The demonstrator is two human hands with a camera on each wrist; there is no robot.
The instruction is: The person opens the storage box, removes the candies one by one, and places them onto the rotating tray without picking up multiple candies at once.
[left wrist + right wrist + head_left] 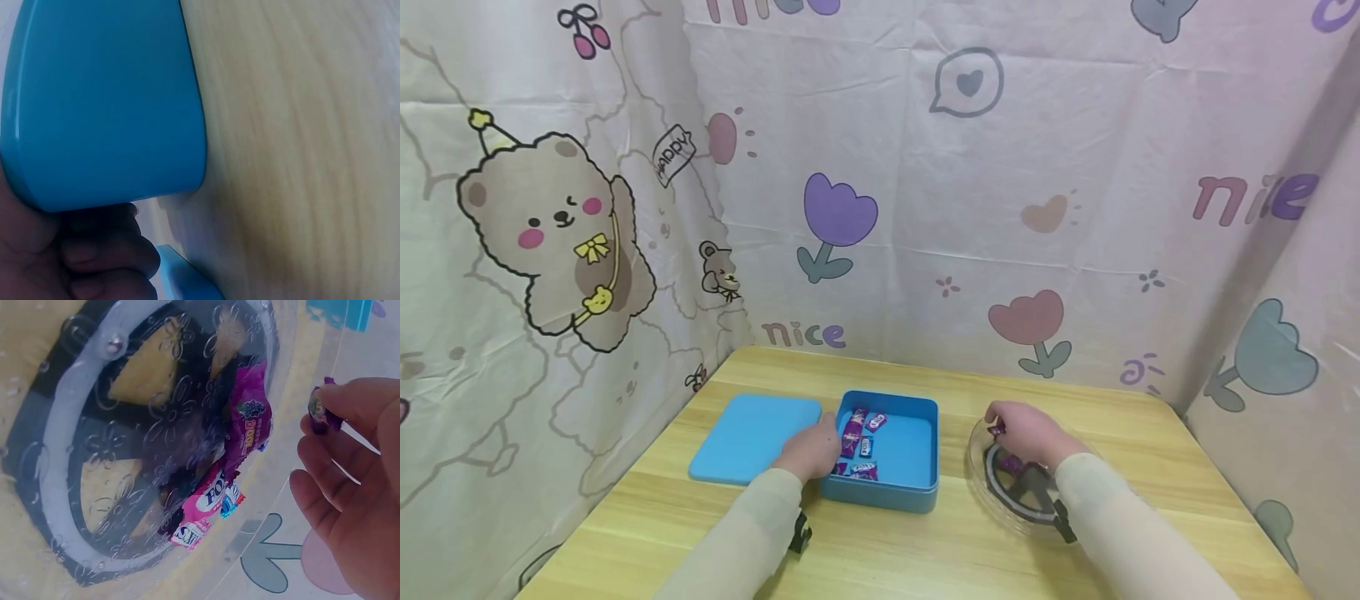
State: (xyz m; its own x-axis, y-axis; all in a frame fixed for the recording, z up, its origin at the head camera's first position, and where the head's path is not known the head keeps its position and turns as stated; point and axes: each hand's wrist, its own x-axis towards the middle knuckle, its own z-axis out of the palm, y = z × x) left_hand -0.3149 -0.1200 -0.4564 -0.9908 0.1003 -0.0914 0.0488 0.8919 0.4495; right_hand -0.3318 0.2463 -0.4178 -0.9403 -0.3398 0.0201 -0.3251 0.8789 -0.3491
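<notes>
A blue square box (904, 497) stands uncovered on the table, with several purple-wrapped candies (853, 433) along its left part. My left hand (811, 450) grips the box's left wall near the front corner; the left wrist view shows curled fingers (112, 256) against the box's outer side. My right hand (1033, 433) is over the far side of a clear bowl (979, 477). Between thumb and forefinger it pinches a small purple-wrapped candy (319, 411), held apart from the candies below. Purple, pink and blue wrapped candies (249, 422) lie inside the bowl.
Left of the box lies a flat blue lid (748, 437) on the wooden table (880, 554). A dark ring-shaped form (59, 450) shows through the embossed bowl. Printed curtains (917, 250) hang behind and on both sides of the table.
</notes>
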